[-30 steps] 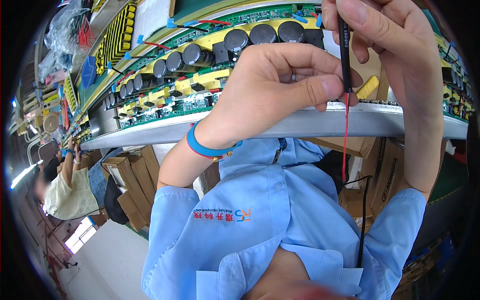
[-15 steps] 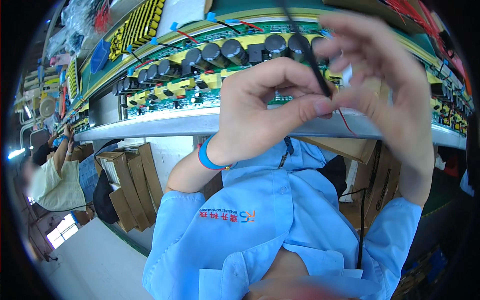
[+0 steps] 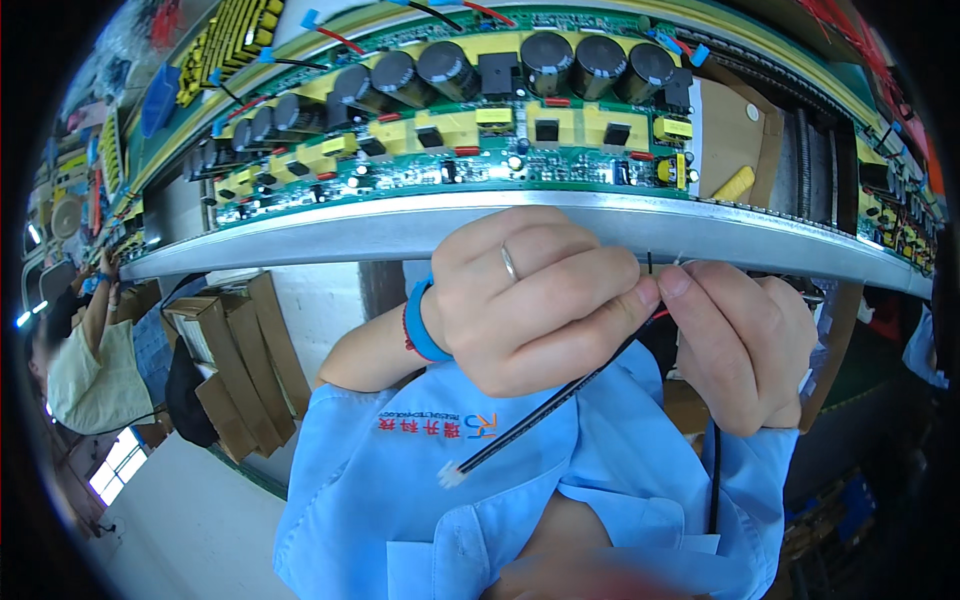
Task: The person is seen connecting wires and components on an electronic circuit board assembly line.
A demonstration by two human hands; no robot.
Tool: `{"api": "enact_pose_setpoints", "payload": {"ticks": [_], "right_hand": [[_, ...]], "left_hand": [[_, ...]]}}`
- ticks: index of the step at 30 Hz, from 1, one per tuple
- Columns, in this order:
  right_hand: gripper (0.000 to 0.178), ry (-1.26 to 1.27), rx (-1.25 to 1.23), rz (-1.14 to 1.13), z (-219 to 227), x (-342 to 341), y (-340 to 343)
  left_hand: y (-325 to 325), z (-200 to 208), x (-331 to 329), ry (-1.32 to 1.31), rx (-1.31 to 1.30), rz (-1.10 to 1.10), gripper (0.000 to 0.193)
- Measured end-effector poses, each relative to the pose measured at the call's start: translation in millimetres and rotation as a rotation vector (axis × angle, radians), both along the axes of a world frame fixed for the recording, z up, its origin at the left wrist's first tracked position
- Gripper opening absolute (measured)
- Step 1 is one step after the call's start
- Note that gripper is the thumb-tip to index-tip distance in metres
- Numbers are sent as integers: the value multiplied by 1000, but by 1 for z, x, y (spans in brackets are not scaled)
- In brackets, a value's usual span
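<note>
A thin black cable (image 3: 545, 408) with a small white plug (image 3: 453, 473) at its lower end slants down across the front of my shirt. My left hand (image 3: 545, 300) is closed on it near its other end, thumb against the curled fingers. A short black wire end (image 3: 650, 262) sticks up between my two hands. Beside it, a red wire (image 3: 660, 315) runs over to my right hand (image 3: 745, 340), whose thumb and forefinger pinch it. A pale tip (image 3: 680, 261) shows above those fingers. The fingertips of both hands nearly meet, just in front of the metal rail.
Beyond the metal rail (image 3: 400, 225) lies a long green circuit board (image 3: 400, 185) with black capacitors (image 3: 547, 62) and yellow parts. A cardboard-lined gap (image 3: 730, 130) holds a yellow piece (image 3: 735, 184). Cardboard boxes (image 3: 235, 350) stand below left. Another person (image 3: 95, 370) works at far left.
Both hands have come down and nearer to me, off the board. The cable's plug end now hangs toward my chest. My right hand, blurred and spread before, now pinches the red wire.
</note>
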State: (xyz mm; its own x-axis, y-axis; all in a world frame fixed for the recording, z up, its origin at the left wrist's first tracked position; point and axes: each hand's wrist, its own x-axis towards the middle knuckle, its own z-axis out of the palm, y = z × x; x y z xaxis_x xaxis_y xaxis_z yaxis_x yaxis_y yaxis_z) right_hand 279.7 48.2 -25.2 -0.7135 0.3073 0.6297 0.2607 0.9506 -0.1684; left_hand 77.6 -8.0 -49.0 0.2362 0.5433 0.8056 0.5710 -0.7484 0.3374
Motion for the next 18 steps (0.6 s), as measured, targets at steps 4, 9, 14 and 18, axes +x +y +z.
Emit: {"api": "enact_pose_setpoints", "payload": {"ticks": [4, 9, 14, 18], "right_hand": [[22, 5, 127, -19, -20, 2, 8], [18, -28, 133, 12, -32, 3, 17], [16, -5, 130, 26, -47, -2, 25], [14, -97, 83, 22, -51, -1, 31]], "left_hand": [[2, -15, 2, 55, 16, 35, 25], [-3, -25, 12, 81, -53, 66, 23], [4, -38, 19, 70, -85, 231, 19], [8, -38, 15, 178, -135, 287, 18]]}}
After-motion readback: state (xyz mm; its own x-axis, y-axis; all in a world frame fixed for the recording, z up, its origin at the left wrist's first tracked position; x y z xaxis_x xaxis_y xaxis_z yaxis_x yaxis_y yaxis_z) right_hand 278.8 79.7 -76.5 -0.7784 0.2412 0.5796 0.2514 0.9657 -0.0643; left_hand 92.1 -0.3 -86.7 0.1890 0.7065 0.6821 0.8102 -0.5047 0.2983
